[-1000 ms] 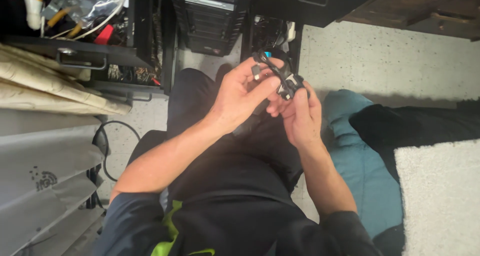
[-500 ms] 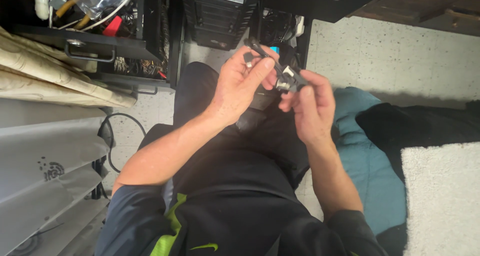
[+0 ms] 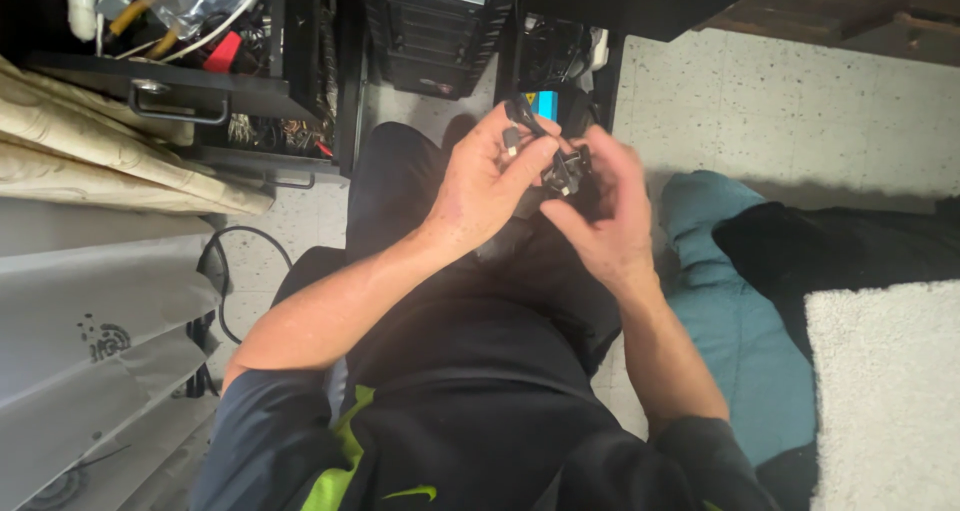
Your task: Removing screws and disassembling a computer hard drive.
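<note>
I sit with both hands raised over my lap in the head view. My left hand [image 3: 492, 176] grips a small bundle of black cable [image 3: 558, 166] with silver plug ends, thumb and fingers pinched on it. From the right, my right hand [image 3: 605, 216] meets the same bundle, fingers curled on its lower part; the fingers are motion-blurred. A loop of the cable sticks up above my left fingers.
An open black drawer [image 3: 190, 96] full of wires and tools juts out at upper left. Rolled paper sheets [image 3: 110, 166] lie below it. A black computer tower [image 3: 435, 21] stands ahead. A teal cushion [image 3: 735, 321], dark cloth and a white rug [image 3: 885, 391] lie right.
Both hands stay together on the cable bundle. My right hand has shifted and its fingers have turned over the bundle, while the whole view drifted slightly.
</note>
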